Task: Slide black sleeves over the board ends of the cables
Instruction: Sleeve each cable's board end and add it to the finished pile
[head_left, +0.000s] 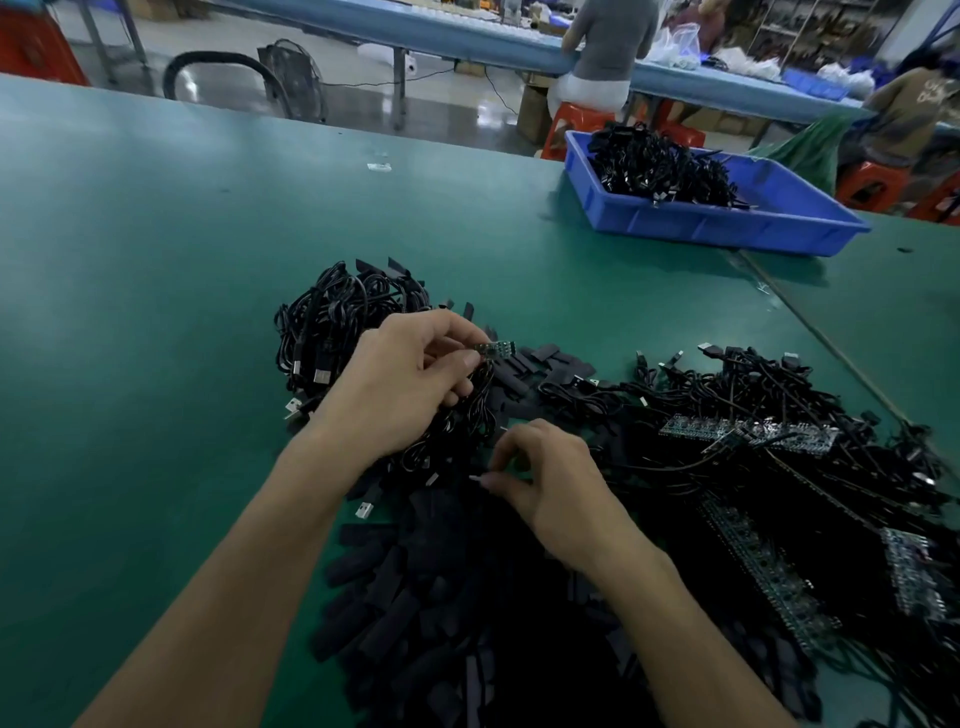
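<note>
A workshop is shown, with a wide green table filling most of the view.

Just above the heap of black sleeves, the left hand is raised. Its thumb and curled fingers are pinched on the board end of a cable, a small green circuit board that sticks out to the right of the fingertips. The board is bare, with no sleeve on it. Loops of that cable are gathered under the palm.

At the far edge of the heap, the right hand is lowered with its fingers curled and its fingertips brought together among the sleeves. Whether a sleeve is actually pinched cannot be told.

The heap itself is spread over the near middle of the table, between the two forearms.

Beyond the heap and to its left, a bundle of coiled cables is laid, with silver USB plugs showing at its near side. To the right of the heap, a loose tangle of cables with bare boards is spread out.

Far beyond the heap and to its right, a blue tray is set, with more black cables piled in its left part.

Well behind the heap, across an aisle, a long blue bench is seen, and a person is seated at it on a red stool.
</note>
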